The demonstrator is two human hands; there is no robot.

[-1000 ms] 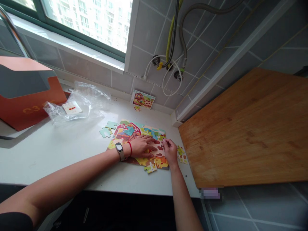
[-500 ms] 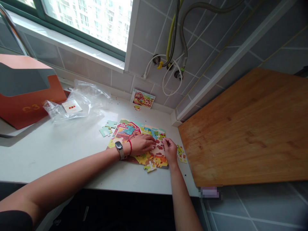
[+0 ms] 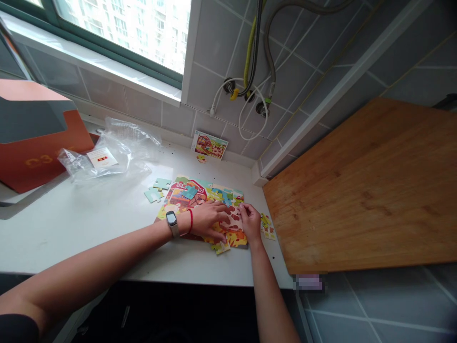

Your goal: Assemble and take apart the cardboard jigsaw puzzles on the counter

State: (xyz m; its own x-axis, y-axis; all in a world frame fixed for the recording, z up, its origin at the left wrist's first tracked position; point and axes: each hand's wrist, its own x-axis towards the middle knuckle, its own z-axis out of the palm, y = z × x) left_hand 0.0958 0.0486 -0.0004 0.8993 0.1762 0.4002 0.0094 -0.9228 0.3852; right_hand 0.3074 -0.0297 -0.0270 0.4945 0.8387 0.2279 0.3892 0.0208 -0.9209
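A colourful farm jigsaw puzzle [image 3: 200, 202] lies on the white countertop [image 3: 74, 238], with a barn at its left. My left hand [image 3: 210, 220] rests flat across it, fingertips reaching a brown-spotted cow piece [image 3: 231, 218]. My right hand [image 3: 251, 221] has its fingers gathered on that piece's right side. A teal piece [image 3: 189, 192] lies loose on the barn. Loose pieces [image 3: 153, 194] sit left of the puzzle, others [image 3: 267, 227] right of it, and one [image 3: 221, 247] at its lower edge.
A wooden cutting board [image 3: 360, 190] lies at the right. An orange cardboard box [image 3: 35, 138] and a crumpled plastic bag [image 3: 107, 155] stand at the left. A small puzzle picture card [image 3: 209, 145] leans against the tiled wall, below hoses [image 3: 252, 57]. The counter's front edge runs below my arms.
The whole view has drifted slightly left and up. My hands stay on the spotted piece, with only small shifts of the left fingers.
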